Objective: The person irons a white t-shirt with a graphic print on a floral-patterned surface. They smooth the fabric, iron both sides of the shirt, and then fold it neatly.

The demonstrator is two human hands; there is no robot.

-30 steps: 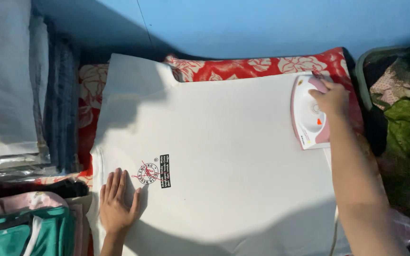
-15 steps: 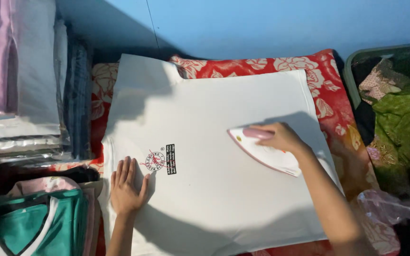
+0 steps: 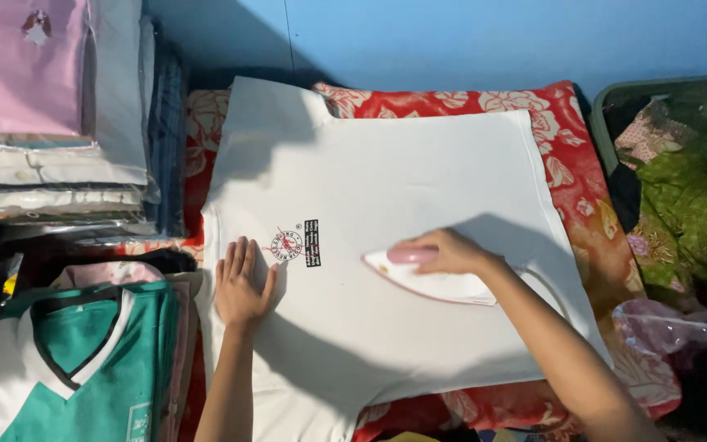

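Shirt (image 3: 403, 205), white, lies flat across a red flowered cloth (image 3: 574, 164), small printed emblem (image 3: 296, 244) at its left. Right hand (image 3: 443, 250) grips the pink handle of an iron (image 3: 431, 282) resting mid-shirt, tip pointing left. Left hand (image 3: 240, 282) lies flat, fingers spread, just left of the emblem. Risk: the iron's tip points toward the emblem and the left hand; contact could melt the print or burn fingers.

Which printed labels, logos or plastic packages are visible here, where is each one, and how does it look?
Chest print: on the white shirt, beside the left hand; round red emblem with a small black block.
Bagged shirts: stacked upper left, in clear plastic.
Green shirt print: lower left, small and pale.
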